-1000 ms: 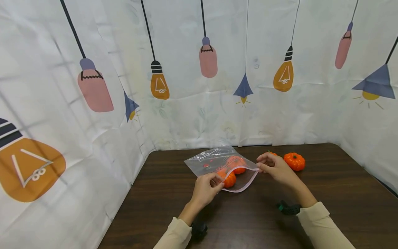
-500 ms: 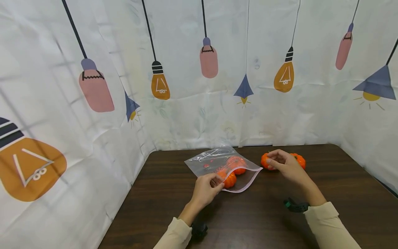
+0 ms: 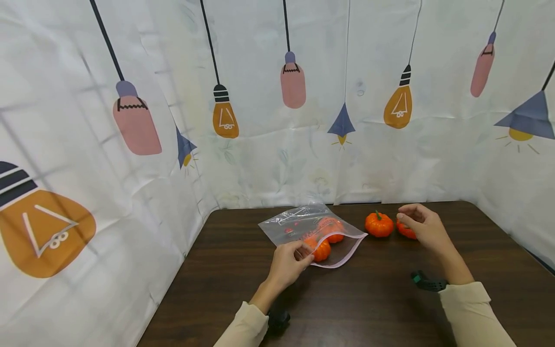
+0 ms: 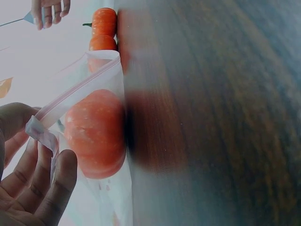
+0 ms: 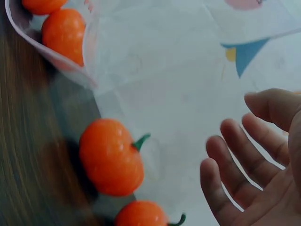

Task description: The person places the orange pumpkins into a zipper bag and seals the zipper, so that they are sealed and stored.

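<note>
A clear zip bag (image 3: 299,219) lies on the table with two small orange pumpkins (image 3: 322,250) inside, its mouth gaping toward the right front. My left hand (image 3: 289,262) pinches the left end of the bag's rim; in the left wrist view the thumb and fingers (image 4: 63,179) hold the folded plastic. My right hand (image 3: 427,230) is above and partly in front of the rightmost pumpkin (image 3: 406,232), fingers spread and holding nothing in the right wrist view. Another pumpkin with a green stem (image 3: 379,225) sits between that one and the bag.
The dark wooden table (image 3: 347,308) reaches back to a white curtain (image 3: 269,168) printed with hanging lamps. More of this curtain runs along the left and right sides. Black straps with small devices are on both wrists.
My right hand has let go of the bag's rim and moved right, past the nearer pumpkin to the rightmost one. My left hand has kept its hold on the bag.
</note>
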`<state>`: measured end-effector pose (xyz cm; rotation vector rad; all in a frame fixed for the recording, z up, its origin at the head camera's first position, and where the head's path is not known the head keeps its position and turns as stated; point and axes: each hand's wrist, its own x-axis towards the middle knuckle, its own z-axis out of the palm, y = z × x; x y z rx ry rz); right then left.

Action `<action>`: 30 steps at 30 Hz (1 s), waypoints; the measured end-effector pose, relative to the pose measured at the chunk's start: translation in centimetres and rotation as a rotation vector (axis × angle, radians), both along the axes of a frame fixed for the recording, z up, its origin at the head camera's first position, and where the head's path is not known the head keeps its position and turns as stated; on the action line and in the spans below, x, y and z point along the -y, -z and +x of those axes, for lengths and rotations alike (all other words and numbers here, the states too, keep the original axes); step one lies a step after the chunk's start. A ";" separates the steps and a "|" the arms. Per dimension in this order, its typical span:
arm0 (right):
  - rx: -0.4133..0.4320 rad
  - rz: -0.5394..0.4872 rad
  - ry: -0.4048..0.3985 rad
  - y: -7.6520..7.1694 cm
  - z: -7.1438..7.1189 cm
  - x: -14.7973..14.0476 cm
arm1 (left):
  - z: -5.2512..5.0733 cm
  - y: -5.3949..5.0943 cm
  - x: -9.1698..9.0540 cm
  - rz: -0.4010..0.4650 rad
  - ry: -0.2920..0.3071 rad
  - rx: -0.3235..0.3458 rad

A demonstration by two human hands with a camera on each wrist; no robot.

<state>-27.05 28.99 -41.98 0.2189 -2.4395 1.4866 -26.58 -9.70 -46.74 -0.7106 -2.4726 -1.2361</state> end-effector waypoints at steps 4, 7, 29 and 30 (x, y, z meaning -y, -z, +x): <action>0.018 -0.073 0.075 0.7 -0.2 -1.2 | -0.1 0.1 0.0 -0.002 0.002 -0.002; 0.029 -0.116 0.127 1.2 -0.3 -1.8 | -0.1 0.1 0.1 -0.006 -0.002 0.004; 0.174 -0.003 0.168 4.9 -1.7 -3.8 | 0.0 0.1 0.1 -0.008 0.004 -0.010; 0.186 0.002 0.157 5.0 -1.8 -3.9 | 0.0 0.1 0.1 -0.007 0.006 -0.011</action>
